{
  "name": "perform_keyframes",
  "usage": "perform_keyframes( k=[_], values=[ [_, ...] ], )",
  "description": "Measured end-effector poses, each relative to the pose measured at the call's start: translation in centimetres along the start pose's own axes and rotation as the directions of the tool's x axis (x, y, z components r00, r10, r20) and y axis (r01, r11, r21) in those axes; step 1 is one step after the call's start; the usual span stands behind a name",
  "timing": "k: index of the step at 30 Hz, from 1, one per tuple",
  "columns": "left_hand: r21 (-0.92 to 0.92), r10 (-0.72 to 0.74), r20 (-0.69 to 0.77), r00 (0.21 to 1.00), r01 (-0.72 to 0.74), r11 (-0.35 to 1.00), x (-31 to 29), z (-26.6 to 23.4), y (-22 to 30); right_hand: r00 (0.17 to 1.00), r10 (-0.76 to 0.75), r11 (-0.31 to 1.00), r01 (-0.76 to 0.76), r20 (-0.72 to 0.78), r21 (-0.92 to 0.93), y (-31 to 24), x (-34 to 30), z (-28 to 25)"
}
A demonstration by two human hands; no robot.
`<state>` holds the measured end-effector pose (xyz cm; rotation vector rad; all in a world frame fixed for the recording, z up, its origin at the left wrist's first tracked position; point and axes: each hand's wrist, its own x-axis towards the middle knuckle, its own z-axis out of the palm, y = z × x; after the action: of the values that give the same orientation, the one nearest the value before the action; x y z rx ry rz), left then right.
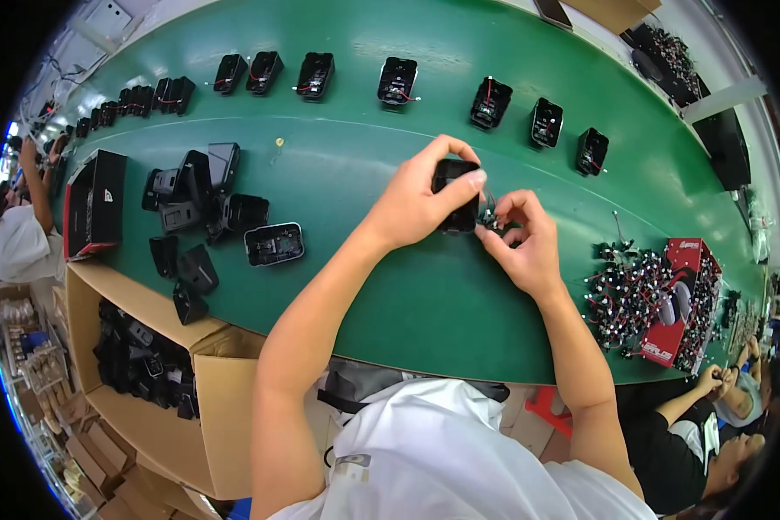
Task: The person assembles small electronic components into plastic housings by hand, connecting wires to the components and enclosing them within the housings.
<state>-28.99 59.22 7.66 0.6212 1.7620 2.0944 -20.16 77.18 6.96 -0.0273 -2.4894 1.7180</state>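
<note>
My left hand [414, 201] is closed around a black plastic housing [461, 217], fingers over its far edge and thumb across its face. The housing is held above the green table, in front of my body. Close against its right side, my right hand [529, 241] pinches a small wired part [490, 217] between thumb and fingers. This part is dark with thin wires; its details are too small to tell. Whether it touches the housing I cannot tell. The inside of the housing is turned mostly out of sight.
Several open black housings with red wires, such as one housing [398, 82], line the far side of the green table [390, 303]. At left lie loose black housings [191, 186], a black box [95, 204] and a full carton [217, 347]. Wired parts [628, 295] heap beside a red box [672, 325]. Co-workers sit at both sides.
</note>
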Motion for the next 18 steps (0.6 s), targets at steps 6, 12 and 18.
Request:
perform_keyframes(
  k=[6, 12, 18],
  values=[
    [0.458, 0.168, 0.093, 0.981, -0.193, 0.868, -1.7, 1.2, 0.9, 0.995, -0.094, 0.995, 0.095, -0.033, 0.037, 1.8, -0.9, 0.3],
    [0.535, 0.317, 0.174, 0.932, -0.36, 0.765, -1.5, 2.3, -2.2, 0.991, -0.129, 0.991, 0.13, -0.033, 0.026, 4.4, -0.4, -0.4],
    [0.595, 0.308, 0.14, 0.941, -0.329, 0.733, -2.1, 2.0, -1.7, 0.997, -0.073, 0.993, 0.071, 0.019, 0.091, 3.4, -0.1, 0.2]
  ],
)
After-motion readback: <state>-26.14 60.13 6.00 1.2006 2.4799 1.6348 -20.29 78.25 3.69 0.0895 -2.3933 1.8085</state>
